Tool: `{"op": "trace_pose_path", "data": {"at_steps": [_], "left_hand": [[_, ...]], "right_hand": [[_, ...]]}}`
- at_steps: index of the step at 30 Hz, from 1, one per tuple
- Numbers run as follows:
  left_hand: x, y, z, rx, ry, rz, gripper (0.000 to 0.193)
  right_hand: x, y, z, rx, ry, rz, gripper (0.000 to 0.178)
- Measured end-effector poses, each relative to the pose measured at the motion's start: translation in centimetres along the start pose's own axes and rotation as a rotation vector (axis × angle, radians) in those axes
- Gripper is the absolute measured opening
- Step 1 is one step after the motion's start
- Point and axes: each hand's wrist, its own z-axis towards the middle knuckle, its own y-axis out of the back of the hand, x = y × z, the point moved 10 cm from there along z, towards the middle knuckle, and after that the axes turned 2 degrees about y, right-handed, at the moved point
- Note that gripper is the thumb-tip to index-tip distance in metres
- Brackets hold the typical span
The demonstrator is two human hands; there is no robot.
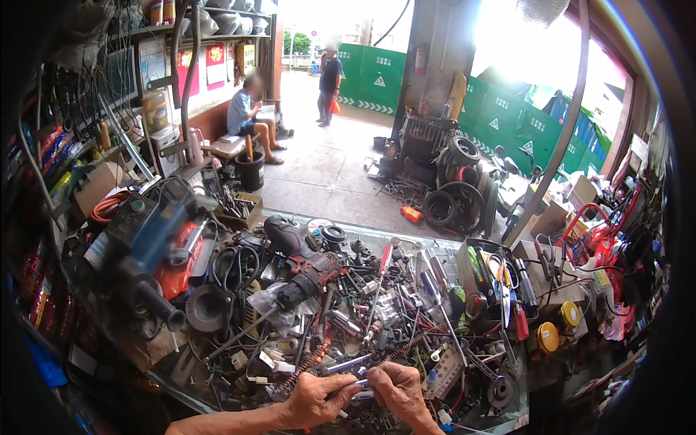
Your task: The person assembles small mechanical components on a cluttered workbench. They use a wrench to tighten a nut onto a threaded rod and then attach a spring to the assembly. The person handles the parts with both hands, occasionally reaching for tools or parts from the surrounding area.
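Observation:
My left hand [319,399] and my right hand [397,390] meet low in the middle, over a workbench heaped with parts. Both are closed in a pinch on a small pale, silvery piece [361,383]. The fingers cover most of it, so its kind cannot be made out. Just beyond the left fingers lies a shiny metal rod [349,364]. Coil springs [313,357] rest near the hands. Farther off, a red and black cordless drill [308,279] lies on the heap with a long bit fitted.
Left stands a blue bench grinder [156,235]. Screwdrivers [386,257] and a wrench [484,366] lie in the pile. A tool bin [471,268] holds scissors [505,293]. Beyond are tyres [462,199], a seated person [246,116] and a standing person [330,83].

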Motion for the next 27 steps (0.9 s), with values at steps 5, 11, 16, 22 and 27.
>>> {"op": "trace_pose_path", "data": {"at_steps": [5, 11, 16, 22, 27], "left_hand": [[0.1, 0.2, 0.0, 0.024, 0.036, 0.013, 0.018], [-0.7, 0.2, 0.2, 0.004, -0.012, 0.019, 0.018], [-0.1, 0.4, 0.0, 0.015, 0.043, 0.041, 0.019], [-0.9, 0.2, 0.3, 0.009, -0.031, 0.023, 0.019], [-0.6, 0.2, 0.2, 0.028, 0.02, 0.017, 0.019]], "right_hand": [[1.0, -0.5, 0.0, 0.011, 0.02, 0.076, 0.022], [-0.5, 0.4, 0.1, -0.005, -0.013, -0.043, 0.027], [1.7, -0.3, -0.1, -0.052, 0.01, 0.032, 0.028], [0.1, 0.3, 0.1, 0.001, -0.014, -0.056, 0.028], [-0.9, 0.6, 0.1, -0.026, -0.053, 0.021, 0.027]]}}
